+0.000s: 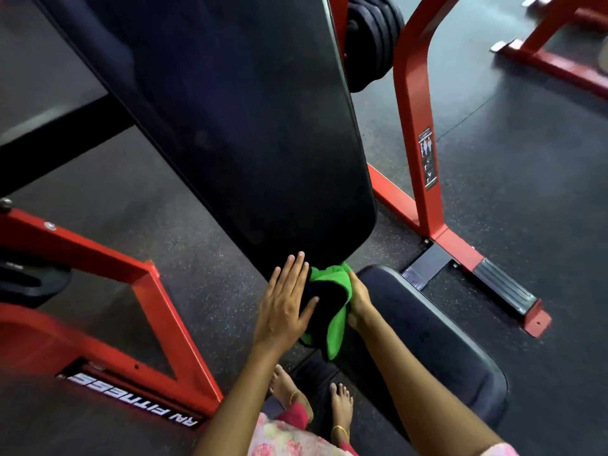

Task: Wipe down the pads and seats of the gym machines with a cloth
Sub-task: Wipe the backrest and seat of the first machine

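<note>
Pads, two. One long black vinyl back pad (pixel 237 126), inclined, running from the upper left down to a rounded lower end at mid-frame. One black vinyl seat pad (pixel 437 330), rounded corners, lying below and to the right of the back pad, a narrow gap between the two.

Cloth, one. Green and black microfibre cloth (pixel 329 307), bunched, located at the lower end of the back pad, in the gap above the seat pad's upper edge; its lower folds hang free.

Hands, two. Left hand (pixel 286 307): fingers straight and together, palm flat against the cloth's left side, fingertips reaching the back pad's lower edge. Right hand (pixel 358 297): fingers curled round the cloth's right side, grasping it.

Feet, two, bare (pixel 342 406), an anklet on each, standing on the floor beside the seat pad's near left edge.

Frame members: red painted steel machine frame (pixel 414 93), with an upright and floor rail to the right of the pads and a triangular brace at the left carrying white lettering. One instruction sticker on the upright. One black ribbed foot plate (pixel 503 286) at the end of the right floor rail.

Weight plates: a stack of black discs (pixel 371 41) behind the back pad, count not legible.

Open room: dark speckled rubber floor (pixel 526 159) shows to the right of the upright and between the left brace and the back pad.
</note>
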`<state>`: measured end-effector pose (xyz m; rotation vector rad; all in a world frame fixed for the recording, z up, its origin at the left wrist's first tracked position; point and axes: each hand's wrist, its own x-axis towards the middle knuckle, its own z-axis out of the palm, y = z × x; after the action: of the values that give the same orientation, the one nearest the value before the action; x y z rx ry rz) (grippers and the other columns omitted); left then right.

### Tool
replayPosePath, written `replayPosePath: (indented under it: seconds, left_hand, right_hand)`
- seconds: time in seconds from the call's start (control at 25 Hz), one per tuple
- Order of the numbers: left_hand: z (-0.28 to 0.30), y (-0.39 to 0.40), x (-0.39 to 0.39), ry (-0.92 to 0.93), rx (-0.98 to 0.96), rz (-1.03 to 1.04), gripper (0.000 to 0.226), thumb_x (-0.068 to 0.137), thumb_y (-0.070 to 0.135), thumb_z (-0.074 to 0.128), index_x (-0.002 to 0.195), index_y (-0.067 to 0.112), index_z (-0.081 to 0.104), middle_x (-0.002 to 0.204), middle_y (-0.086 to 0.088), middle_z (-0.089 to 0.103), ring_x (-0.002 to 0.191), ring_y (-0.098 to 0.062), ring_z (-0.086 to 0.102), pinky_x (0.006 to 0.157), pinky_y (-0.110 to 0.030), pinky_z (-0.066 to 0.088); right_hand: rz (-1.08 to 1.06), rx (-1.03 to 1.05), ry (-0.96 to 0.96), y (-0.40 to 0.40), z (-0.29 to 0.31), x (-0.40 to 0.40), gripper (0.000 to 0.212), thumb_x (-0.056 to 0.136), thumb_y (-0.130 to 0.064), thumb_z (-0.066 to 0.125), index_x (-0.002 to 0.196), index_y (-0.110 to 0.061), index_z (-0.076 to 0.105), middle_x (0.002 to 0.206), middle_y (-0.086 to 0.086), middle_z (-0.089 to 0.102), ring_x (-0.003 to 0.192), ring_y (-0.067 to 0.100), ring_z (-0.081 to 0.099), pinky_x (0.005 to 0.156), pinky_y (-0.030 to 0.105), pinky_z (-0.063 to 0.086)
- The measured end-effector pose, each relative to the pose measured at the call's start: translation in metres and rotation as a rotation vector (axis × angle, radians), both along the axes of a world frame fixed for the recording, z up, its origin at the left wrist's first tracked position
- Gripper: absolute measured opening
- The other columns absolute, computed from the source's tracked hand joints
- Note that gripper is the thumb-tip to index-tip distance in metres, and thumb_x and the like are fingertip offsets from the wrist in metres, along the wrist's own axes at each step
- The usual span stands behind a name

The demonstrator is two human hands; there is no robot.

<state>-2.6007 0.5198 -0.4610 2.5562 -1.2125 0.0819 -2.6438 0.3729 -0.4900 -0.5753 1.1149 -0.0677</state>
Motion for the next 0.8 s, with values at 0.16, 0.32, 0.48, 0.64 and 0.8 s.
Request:
replayPosePath:
  seconds: [0.16,0.32,0.48,0.64,0.8]
  left_hand:
    - [-0.004,0.006,-0.007,0.023,-0.020,0.029,0.056,0.095,0.039,0.039,0.141,0.007,0.038,0.154,-0.007,0.020,0.146,-0.012,0.002,0.118,-0.030,0.003]
    - [-0.008,0.016,-0.014,0.093,-0.074,0.064,0.068,0.081,0.021,0.053,0.143,0.008,0.030,0.156,-0.002,0.009,0.146,-0.014,0.001,0.119,-0.036,0.004]
    - [-0.002,0.022,-0.022,0.245,-0.157,0.150,0.072,0.076,0.025,0.046,0.144,0.009,0.031,0.156,-0.005,0.011,0.144,-0.018,0.009,0.114,-0.050,0.014]
    - [0.007,0.032,-0.028,0.465,-0.435,0.244,0.066,0.081,0.025,0.046,0.144,0.014,0.032,0.156,-0.001,0.016,0.144,-0.017,0.017,0.116,-0.041,0.021]
    - [0.015,0.026,-0.036,0.788,-0.798,0.346,0.074,0.067,0.019,0.046,0.140,0.017,0.032,0.151,0.000,0.029,0.141,-0.013,0.026,0.117,-0.031,0.021]
  right_hand:
    - [0.036,-0.047,0.118,-0.005,-0.007,0.008,0.035,0.092,-0.031,0.048,0.101,-0.002,0.065,0.082,0.013,0.067,0.070,0.024,0.063,0.069,0.031,0.051]
    - [0.251,-0.010,0.074,0.039,-0.011,-0.002,0.033,0.097,-0.027,0.044,0.091,-0.003,0.065,0.081,0.014,0.068,0.069,0.019,0.064,0.064,0.028,0.050]
    - [0.618,-0.070,-0.144,0.066,0.006,-0.007,0.032,0.098,0.002,0.033,0.128,0.007,0.043,0.119,0.010,0.050,0.101,0.008,0.056,0.086,0.016,0.044]
    - [0.434,-0.481,-0.089,0.071,0.024,-0.022,0.023,0.093,0.000,0.045,0.094,-0.007,0.067,0.100,0.018,0.068,0.084,0.023,0.061,0.074,0.025,0.051]
    - [0.166,-0.963,-0.107,0.056,0.054,-0.028,0.025,0.090,-0.012,0.044,0.105,-0.015,0.064,0.097,-0.001,0.065,0.090,0.007,0.059,0.085,0.028,0.045]
